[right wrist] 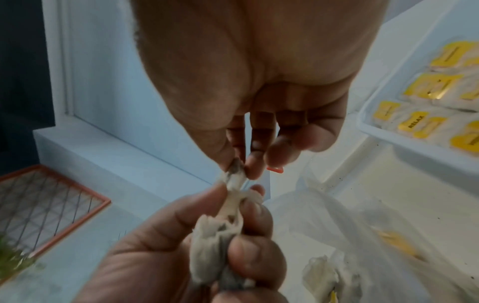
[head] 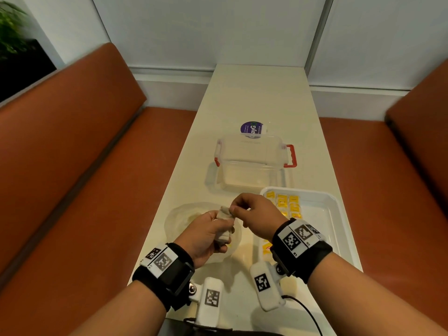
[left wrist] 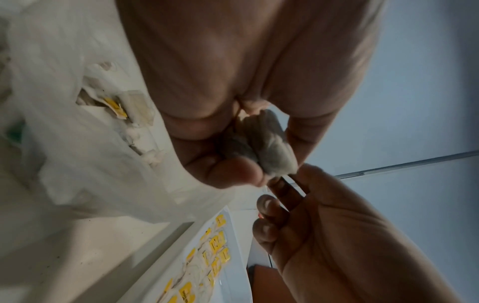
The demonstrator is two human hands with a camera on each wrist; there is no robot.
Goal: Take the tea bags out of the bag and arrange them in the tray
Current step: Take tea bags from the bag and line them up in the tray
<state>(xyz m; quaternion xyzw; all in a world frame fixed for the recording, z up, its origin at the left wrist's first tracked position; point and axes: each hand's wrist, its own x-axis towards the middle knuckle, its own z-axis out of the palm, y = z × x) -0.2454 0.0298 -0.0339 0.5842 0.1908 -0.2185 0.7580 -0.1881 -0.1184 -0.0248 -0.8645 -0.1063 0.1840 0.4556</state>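
Tray (head: 339, 214) holds yellow-tagged tea bags (head: 287, 202); bag (head: 179, 214) holds more

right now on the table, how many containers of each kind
white tray: 1
clear box with red latches: 1
plastic bag: 1
total: 3

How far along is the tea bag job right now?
Done: rows of yellow-tagged tea bags lie at the tray's left end. In hand: the left hand grips a clump of tea bags, and the right hand pinches its top. Left: more bags show inside the plastic bag; much of the tray is bare.
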